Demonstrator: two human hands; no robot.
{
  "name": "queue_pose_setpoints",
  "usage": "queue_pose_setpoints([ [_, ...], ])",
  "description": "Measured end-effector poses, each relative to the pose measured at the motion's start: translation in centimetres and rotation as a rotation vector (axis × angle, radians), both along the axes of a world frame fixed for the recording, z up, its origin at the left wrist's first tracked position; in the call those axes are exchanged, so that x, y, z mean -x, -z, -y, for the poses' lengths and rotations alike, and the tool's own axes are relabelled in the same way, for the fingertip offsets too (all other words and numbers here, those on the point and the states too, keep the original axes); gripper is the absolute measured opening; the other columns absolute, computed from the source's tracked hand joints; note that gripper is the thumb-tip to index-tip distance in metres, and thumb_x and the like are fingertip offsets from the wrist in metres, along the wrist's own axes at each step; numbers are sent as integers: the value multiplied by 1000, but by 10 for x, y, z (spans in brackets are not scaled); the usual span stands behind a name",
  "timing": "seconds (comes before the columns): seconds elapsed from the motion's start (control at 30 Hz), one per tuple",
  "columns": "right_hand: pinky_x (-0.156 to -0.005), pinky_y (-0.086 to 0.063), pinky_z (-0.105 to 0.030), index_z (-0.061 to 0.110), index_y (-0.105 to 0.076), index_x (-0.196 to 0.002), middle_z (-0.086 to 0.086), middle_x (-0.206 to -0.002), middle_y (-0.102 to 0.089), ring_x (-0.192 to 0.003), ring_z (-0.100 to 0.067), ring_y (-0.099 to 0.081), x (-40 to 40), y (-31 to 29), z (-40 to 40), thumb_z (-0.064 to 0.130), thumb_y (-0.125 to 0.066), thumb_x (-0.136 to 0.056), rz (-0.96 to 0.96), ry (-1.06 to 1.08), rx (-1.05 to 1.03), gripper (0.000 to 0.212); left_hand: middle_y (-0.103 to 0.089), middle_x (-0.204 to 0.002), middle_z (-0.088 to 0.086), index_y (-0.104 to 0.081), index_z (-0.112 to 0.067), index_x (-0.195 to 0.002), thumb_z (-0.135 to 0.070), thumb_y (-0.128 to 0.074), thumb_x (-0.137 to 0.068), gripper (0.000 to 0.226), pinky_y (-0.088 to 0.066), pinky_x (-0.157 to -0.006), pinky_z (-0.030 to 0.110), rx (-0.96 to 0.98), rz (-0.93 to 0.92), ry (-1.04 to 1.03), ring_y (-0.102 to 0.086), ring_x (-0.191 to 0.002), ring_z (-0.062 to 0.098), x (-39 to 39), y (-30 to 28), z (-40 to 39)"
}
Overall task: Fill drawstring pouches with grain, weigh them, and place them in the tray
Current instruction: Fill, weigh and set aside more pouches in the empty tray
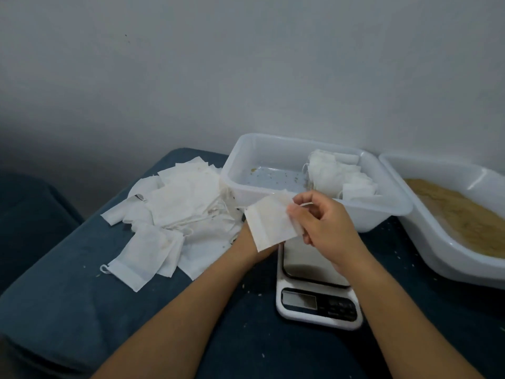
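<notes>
A flat white drawstring pouch point(269, 221) is held up above the far end of the kitchen scale point(317, 285). My right hand point(325, 222) pinches its right edge, fingers curled. My left hand point(247, 243) is behind the pouch, mostly hidden, and holds it from underneath. A heap of limp white pouches point(175, 212) lies on the blue surface to the left. The clear plastic tray point(382, 212) stands behind my hands, with several filled pouches point(338, 173) leaning at its right end. A white tub point(426, 242) of brown grain point(459, 212) stands at the right.
The scale's display point(299, 300) faces me; its steel plate carries nothing. Loose grains are scattered on the blue padded surface point(82, 296) around the scale. A grey wall rises directly behind the tray and tub. The surface drops off at the left.
</notes>
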State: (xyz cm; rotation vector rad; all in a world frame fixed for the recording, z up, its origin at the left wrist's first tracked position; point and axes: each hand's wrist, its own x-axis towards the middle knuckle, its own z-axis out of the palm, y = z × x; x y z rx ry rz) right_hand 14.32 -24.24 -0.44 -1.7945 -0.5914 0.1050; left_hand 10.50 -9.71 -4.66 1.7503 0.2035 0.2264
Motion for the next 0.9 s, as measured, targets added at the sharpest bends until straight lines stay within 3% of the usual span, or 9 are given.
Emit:
queue_pose_setpoints([
  [0.07,-51,-45,-24,25,-67,-93,7,-66,-68,-47,-9,-51,-7,7,16,26,-68,-99,-22,57,-6,6,-63,-88,6,-66,-8,-104,-13,-52,-107,15,-47,-72,29,177,-20,-14,-57,-83,18,2,-4,4],
  [0.17,-45,-42,-22,22,-67,-90,11,-63,-64,-45,-9,-49,-13,19,31,23,-68,-99,-105,106,-69,9,-78,-101,0,-72,-19,-107,-54,-40,-107,47,-55,-80,34,476,-64,27,-74,-91,19,2,-12,13],
  [0.27,-44,-42,-22,19,-68,-90,11,-60,-63,-44,-8,-50,-15,29,36,22,-67,-99,-184,140,-95,10,-77,-116,7,-72,-18,-120,-65,-29,-104,65,-58,-94,46,559,-67,82,-73,-109,25,0,-9,14],
  [0.33,-44,-42,-22,18,-68,-92,10,-60,-62,-45,-10,-52,-16,31,37,22,-67,-99,-203,154,-112,9,-77,-115,5,-73,-20,-121,-60,-41,-103,55,-60,-87,41,459,-39,77,-74,-107,22,1,-6,14],
  [0.47,-45,-43,-21,18,-68,-92,6,-61,-61,-47,-10,-52,-20,29,41,24,-68,-98,-169,198,-134,8,-80,-94,-5,-79,-22,-100,-25,-69,-98,11,-54,-66,17,97,87,20,-74,-84,8,3,-4,17],
  [0.63,-52,-43,-23,25,-68,-89,7,-76,-71,-54,-5,-53,-26,25,54,27,-67,-98,-134,290,-129,9,-78,-81,-11,-80,-26,-87,-21,-72,-93,11,-48,-59,11,5,154,-112,-68,-70,-3,3,-4,15],
  [0.73,-64,-45,-18,34,-65,-93,11,-85,-67,-70,-3,-59,-20,23,55,38,-68,-96,111,398,16,5,-74,-76,-12,-76,-30,-80,-25,-72,-92,14,-47,-60,11,-117,187,-104,-64,-67,-3,5,-4,13],
  [0.8,-63,-45,-11,32,-63,-93,13,-81,-65,-70,-4,-60,-9,21,50,36,-70,-95,307,347,32,8,-68,-69,-15,-70,-29,-76,-30,-71,-92,16,-44,-58,13,-274,222,-101,-59,-62,-2,8,-4,16],
  [0.9,-65,-47,-12,28,-63,-90,14,-81,-67,-74,-6,-65,5,21,37,33,-73,-93,357,149,53,11,-60,-63,-8,-62,-24,-73,-42,-62,-98,30,-42,-55,21,-516,309,-106,-55,-59,9,11,-2,21],
])
